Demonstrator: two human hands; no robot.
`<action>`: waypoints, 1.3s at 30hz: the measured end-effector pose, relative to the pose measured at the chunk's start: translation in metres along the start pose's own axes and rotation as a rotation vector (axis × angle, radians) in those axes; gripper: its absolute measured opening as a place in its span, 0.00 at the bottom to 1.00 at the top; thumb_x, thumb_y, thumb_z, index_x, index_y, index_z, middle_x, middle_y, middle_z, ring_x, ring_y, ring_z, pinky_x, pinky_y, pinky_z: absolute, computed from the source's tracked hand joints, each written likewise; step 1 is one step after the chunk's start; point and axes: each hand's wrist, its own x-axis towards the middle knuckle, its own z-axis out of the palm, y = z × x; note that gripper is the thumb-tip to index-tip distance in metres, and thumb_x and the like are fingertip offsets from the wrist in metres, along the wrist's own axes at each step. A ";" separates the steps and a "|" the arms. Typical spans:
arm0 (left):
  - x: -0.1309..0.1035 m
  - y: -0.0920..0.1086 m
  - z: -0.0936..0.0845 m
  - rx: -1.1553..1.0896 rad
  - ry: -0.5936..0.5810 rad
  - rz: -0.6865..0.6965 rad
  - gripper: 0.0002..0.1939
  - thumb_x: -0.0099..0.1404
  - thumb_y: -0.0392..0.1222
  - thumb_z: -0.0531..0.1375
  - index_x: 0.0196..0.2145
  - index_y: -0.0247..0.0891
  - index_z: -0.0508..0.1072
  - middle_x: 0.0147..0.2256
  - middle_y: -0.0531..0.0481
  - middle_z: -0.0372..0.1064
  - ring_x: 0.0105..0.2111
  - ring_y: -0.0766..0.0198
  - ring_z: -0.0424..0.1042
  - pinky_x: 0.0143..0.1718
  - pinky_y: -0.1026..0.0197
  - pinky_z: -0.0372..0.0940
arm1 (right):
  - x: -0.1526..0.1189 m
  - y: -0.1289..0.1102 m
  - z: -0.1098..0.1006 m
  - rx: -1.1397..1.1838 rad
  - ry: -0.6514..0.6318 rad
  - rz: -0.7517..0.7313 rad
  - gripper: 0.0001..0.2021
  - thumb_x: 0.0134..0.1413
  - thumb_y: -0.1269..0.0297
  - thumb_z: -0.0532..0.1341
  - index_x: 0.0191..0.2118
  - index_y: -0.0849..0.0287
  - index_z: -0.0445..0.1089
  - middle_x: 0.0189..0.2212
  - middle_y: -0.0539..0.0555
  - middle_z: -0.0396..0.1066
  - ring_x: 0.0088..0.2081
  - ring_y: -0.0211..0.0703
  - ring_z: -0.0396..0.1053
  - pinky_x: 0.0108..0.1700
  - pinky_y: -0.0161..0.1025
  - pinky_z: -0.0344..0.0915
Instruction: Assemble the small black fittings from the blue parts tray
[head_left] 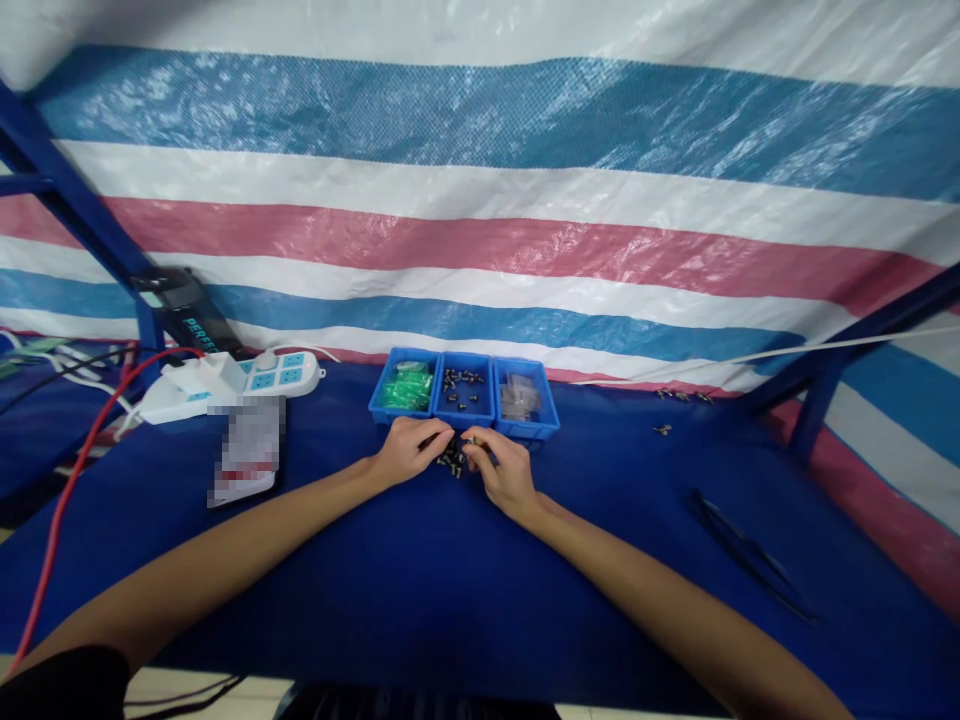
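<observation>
- Working over a small pile of dark parts (453, 461) on the blue table cover (420, 580), both hands meet just in front of the bins.
- Left hand (409, 450): fingers curled, tips pinched at the pile's left edge. Looks closed on a part, but too small to tell for sure.
- Right hand (506, 472): fingers bent, thumb and forefinger drawn together at the pile's right edge, touching the parts. Can't tell whether one is actually gripped.
- Pile sits between the two hands, just beside the front wall of the middle bin (465, 393).
- Three blue bins in a row, touching: left bin (405, 388) has green pieces, middle has the same dark parts, right bin (526, 399) has clear pieces.
- White power strip (232, 382) far left, red cable (67, 490) running off it toward the near edge.
- Blurred-out card (247, 450) near the strip.
- Black tweezers (750, 560) lie well apart on the right.
- A few loose dark parts (681, 396) at the back right, by the striped tarp (480, 200).
</observation>
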 end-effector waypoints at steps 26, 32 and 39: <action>0.002 0.005 -0.003 0.040 0.019 0.074 0.05 0.65 0.35 0.56 0.31 0.34 0.70 0.22 0.53 0.67 0.19 0.73 0.63 0.24 0.69 0.59 | 0.000 -0.002 0.003 0.099 0.101 0.037 0.10 0.60 0.65 0.56 0.46 0.57 0.70 0.37 0.53 0.76 0.26 0.35 0.73 0.34 0.33 0.72; 0.001 0.009 -0.005 0.063 0.028 0.059 0.02 0.63 0.34 0.58 0.34 0.34 0.70 0.24 0.53 0.68 0.19 0.74 0.61 0.24 0.69 0.58 | -0.002 -0.003 0.000 0.013 0.121 -0.006 0.09 0.57 0.64 0.60 0.41 0.58 0.74 0.31 0.52 0.77 0.30 0.40 0.75 0.38 0.36 0.73; 0.003 0.009 -0.003 0.049 0.030 0.039 0.01 0.63 0.34 0.58 0.34 0.34 0.69 0.29 0.51 0.70 0.22 0.73 0.65 0.25 0.69 0.60 | 0.003 0.003 0.002 0.090 0.095 -0.017 0.11 0.60 0.68 0.55 0.45 0.58 0.73 0.31 0.53 0.75 0.26 0.36 0.72 0.33 0.36 0.72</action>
